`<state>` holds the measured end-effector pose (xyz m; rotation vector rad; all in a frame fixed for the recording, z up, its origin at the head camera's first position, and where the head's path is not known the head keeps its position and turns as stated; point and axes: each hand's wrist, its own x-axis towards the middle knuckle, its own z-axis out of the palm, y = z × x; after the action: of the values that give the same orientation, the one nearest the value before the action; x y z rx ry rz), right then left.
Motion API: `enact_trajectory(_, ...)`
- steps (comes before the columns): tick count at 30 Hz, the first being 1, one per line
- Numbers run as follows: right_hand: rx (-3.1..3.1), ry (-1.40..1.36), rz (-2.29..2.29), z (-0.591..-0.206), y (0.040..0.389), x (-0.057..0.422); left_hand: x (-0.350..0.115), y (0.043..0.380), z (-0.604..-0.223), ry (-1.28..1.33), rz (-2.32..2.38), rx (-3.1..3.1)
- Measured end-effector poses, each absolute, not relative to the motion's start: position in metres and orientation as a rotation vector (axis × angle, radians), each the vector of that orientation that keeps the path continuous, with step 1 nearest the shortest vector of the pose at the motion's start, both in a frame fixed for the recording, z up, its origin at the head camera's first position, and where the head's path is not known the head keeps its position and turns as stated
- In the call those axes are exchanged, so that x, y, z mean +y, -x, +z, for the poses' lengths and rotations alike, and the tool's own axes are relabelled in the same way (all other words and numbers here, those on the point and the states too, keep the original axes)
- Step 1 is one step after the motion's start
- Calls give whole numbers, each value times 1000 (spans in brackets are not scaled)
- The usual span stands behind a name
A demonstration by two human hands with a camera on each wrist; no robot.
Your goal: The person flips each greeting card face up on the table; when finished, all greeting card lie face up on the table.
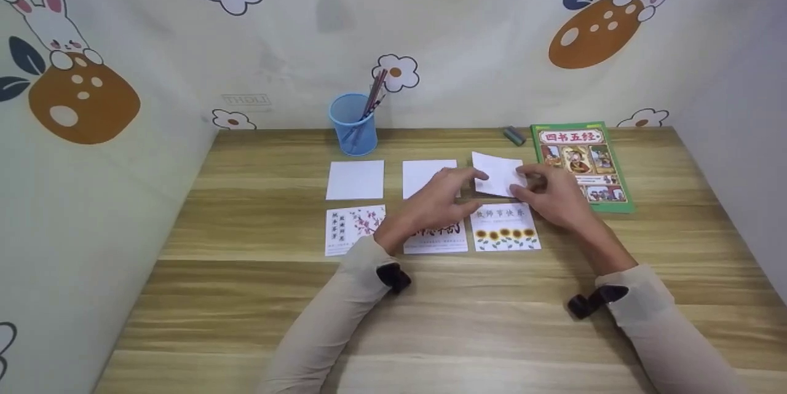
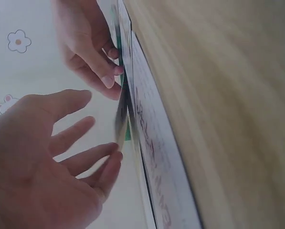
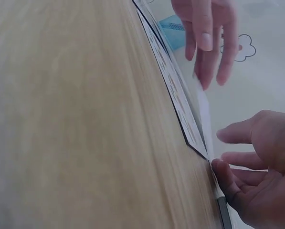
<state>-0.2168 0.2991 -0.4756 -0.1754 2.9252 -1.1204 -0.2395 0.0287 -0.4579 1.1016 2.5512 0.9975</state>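
A white blank card (image 1: 499, 174) is tilted with its left side raised off the table. My left hand (image 1: 439, 197) touches its left edge with extended fingertips, the thumb standing apart in the left wrist view. At the card's right edge, fingertips of my right hand (image 1: 555, 194) touch it; the right wrist view shows that thumb spread away. Below the raised card lies a sunflower card (image 1: 505, 228). Under my left forearm, a card with dark lettering (image 1: 436, 243) is partly hidden. A blank card (image 1: 421, 174) behind it is partly covered by the left hand.
To the left are another blank card (image 1: 355, 180) and a blossom card (image 1: 344, 240). A blue mesh cup (image 1: 356, 130) with pencils stands at the back. A small dark grey object (image 1: 514, 136) and a green-bordered book (image 1: 609, 194) lie at the back right.
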Motion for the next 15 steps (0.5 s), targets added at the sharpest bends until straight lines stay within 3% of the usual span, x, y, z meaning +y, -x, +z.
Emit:
enact_trajectory(8, 2980, 260, -1098, -477, 218, 299, 29, 237, -454, -1186, 1156, 2540)
enact_trajectory(15, 3080, 308, -1300, -475, 218, 299, 28, 237, -454, -1105, 1139, 2568)
